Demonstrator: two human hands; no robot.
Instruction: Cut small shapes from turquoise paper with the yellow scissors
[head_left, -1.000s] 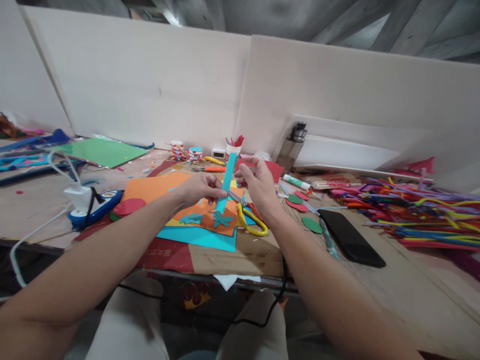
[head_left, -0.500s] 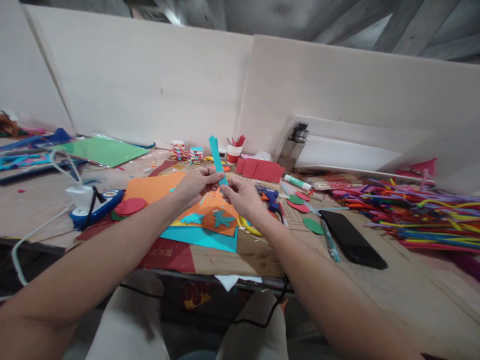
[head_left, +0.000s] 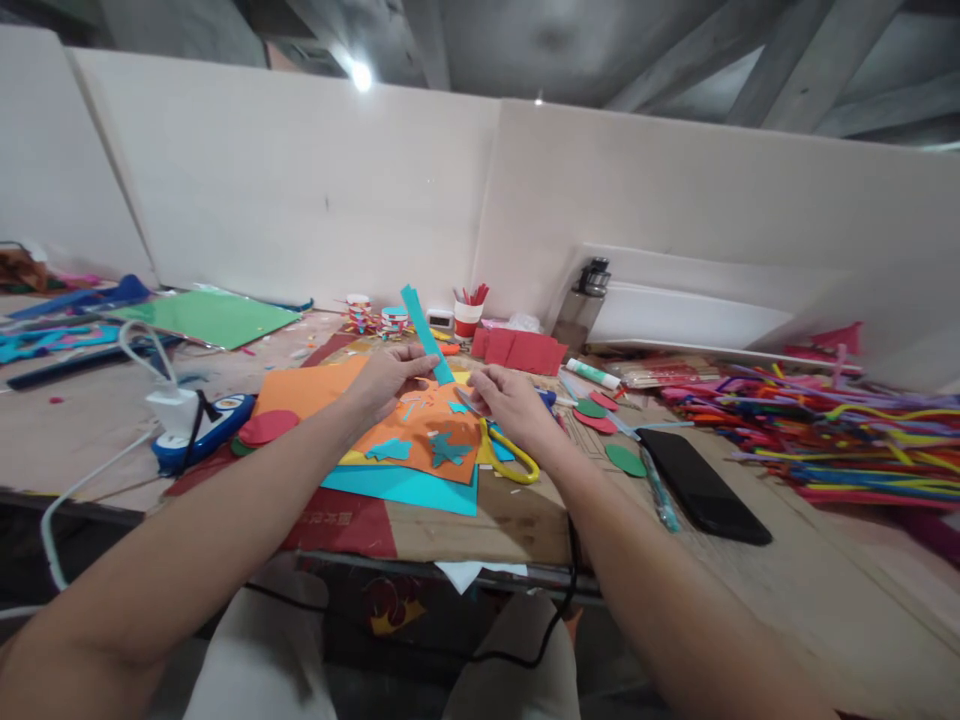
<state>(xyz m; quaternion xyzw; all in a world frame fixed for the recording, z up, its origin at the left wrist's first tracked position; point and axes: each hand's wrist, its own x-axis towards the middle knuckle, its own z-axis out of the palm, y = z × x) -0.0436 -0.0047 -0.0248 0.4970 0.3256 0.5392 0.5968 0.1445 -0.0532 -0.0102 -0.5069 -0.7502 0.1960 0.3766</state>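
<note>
My left hand [head_left: 401, 375] is closed in a pinch around the lower part of a folded turquoise paper strip [head_left: 421, 325], which slants up to the left. My right hand [head_left: 510, 405] is off the strip, its fingers curled at the grey blades of the yellow-handled scissors [head_left: 517, 462]. Their handles point toward me. Beneath both hands lies orange paper [head_left: 307, 385] with turquoise cut-out shapes [head_left: 450, 448] and small scraps on it. A turquoise sheet [head_left: 412, 487] shows under its near edge.
A blue power strip [head_left: 202, 435] with a white plug stands at left. On the right lie a black phone [head_left: 705, 485], a glue stick [head_left: 592, 374] and many coloured pipe cleaners [head_left: 847, 420]. Behind are red paper pieces [head_left: 521, 350], a paper cup [head_left: 469, 315] and a dark-capped bottle [head_left: 581, 300].
My right hand has let go of the turquoise strip and moved slightly right and down to the scissors. My left hand keeps the strip, now tilted further left. The view has tipped slightly upward.
</note>
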